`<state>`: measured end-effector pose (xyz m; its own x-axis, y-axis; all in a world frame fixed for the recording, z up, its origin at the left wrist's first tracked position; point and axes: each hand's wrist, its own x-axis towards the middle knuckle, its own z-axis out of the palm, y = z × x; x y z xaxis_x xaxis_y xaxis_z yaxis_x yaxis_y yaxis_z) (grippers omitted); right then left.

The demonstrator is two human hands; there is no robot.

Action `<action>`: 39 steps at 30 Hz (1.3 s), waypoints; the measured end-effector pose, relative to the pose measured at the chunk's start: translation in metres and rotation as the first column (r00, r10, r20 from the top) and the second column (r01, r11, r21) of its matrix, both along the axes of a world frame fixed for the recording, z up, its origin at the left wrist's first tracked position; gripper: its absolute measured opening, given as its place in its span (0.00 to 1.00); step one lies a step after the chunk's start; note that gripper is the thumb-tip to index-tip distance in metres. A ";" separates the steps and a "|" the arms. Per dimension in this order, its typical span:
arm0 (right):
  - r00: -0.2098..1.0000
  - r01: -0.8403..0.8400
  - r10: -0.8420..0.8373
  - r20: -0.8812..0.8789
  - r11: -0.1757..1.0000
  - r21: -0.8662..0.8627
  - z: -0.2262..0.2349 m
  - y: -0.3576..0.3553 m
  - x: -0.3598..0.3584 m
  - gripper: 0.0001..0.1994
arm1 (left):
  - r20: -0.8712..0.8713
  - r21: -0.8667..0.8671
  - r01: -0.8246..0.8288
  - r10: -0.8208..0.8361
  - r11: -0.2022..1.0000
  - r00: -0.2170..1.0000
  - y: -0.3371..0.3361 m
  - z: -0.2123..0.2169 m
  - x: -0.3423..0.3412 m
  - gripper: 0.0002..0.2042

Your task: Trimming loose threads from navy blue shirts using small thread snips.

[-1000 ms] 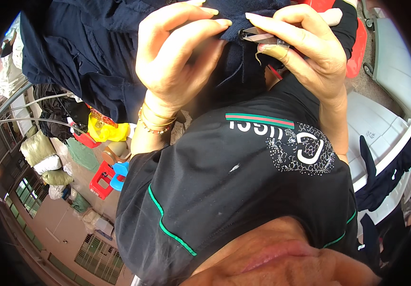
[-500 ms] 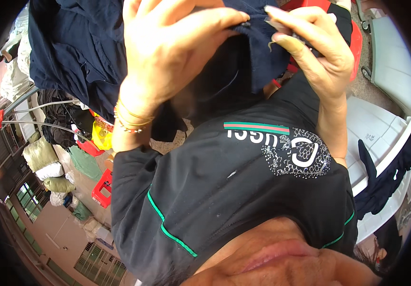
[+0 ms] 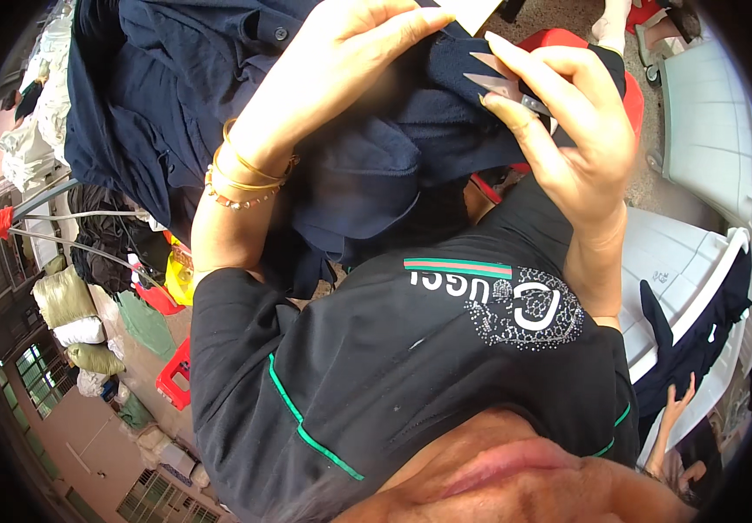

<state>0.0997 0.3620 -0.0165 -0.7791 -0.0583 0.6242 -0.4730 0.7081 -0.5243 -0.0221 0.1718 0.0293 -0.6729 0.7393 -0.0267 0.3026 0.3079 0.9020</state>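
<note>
A navy blue garment (image 3: 158, 105) hangs bunched in front of me, over my black shirt with green trim (image 3: 411, 366). My left hand (image 3: 332, 78), with gold bangles on the wrist, grips a fold of it near the top. A white tag (image 3: 472, 10) shows just above those fingers. My right hand (image 3: 576, 139) holds small metal thread snips (image 3: 500, 80). The blades point left and touch the navy cloth beside my left fingertips.
White plastic furniture (image 3: 698, 131) stands at the right, with another navy garment (image 3: 698, 340) draped over it. Another person's hand (image 3: 677, 405) shows at the lower right. A red stool (image 3: 175, 375), stuffed sacks (image 3: 66, 296) and a rail of dark clothes (image 3: 105, 235) are at the left.
Both hands have moved with the garment, which now fills more of the view. My left hand has shifted right toward the snips, and the white tag has come into view.
</note>
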 end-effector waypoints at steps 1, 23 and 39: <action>1.000 -0.003 0.003 0.000 1.000 0.001 -0.004 0.000 -0.003 0.22 | 0.006 0.028 -0.008 0.008 1.000 1.000 -0.001 -0.004 0.000 0.11; 0.975 -0.042 0.110 0.191 0.944 -0.327 -0.011 -0.011 -0.026 0.16 | 0.244 0.169 -0.051 0.008 0.984 0.970 -0.007 -0.004 0.001 0.11; 0.997 -0.078 0.076 0.020 0.993 0.091 0.012 -0.014 -0.050 0.19 | -0.383 -0.049 0.072 -0.085 0.996 0.920 -0.079 0.006 -0.031 0.09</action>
<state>0.0501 0.3477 -0.0043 -0.7800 -0.1748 0.6009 -0.5199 0.7154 -0.4667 -0.0530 0.0926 0.0352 -0.5761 0.7933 0.1968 0.6482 0.2968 0.7013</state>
